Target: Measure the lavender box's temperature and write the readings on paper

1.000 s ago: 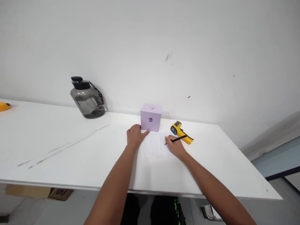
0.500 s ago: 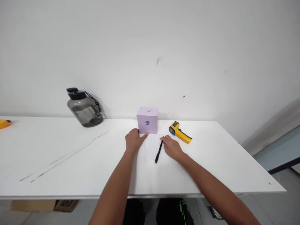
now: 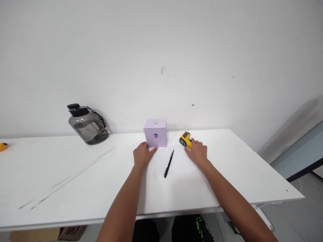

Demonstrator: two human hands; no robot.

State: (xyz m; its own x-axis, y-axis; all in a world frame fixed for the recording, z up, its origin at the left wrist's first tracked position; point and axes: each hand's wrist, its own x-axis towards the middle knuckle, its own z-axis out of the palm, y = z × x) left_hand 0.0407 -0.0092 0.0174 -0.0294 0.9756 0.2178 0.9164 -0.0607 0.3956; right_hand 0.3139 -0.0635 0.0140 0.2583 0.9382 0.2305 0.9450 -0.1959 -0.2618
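A lilac box (image 3: 155, 137) with a dark horse-head emblem stands upright on the table near the wall. My left hand (image 3: 142, 155) is closed round its lower left corner, the thumb along the front and the fingertips partly hidden at the side. My right hand (image 3: 198, 152) wraps the handle of a yellow and black infrared thermometer (image 3: 185, 138), whose head and small screen show past the fingers. Between my hands a black pen (image 3: 169, 164) lies slanted on a white printed sheet of paper (image 3: 158, 163).
A grey see-through water bottle (image 3: 92, 129) with a black lid and strap leans at the left by the wall. An orange object (image 3: 3, 146) is cut off at the left edge. The white table (image 3: 83, 188) ends at the front and right. Below lies a cardboard box (image 3: 72, 232).
My right hand has let go of the pen and moved right onto the thermometer's handle. The pen lies on the paper. My left hand stays at the box, and the view has shifted slightly.
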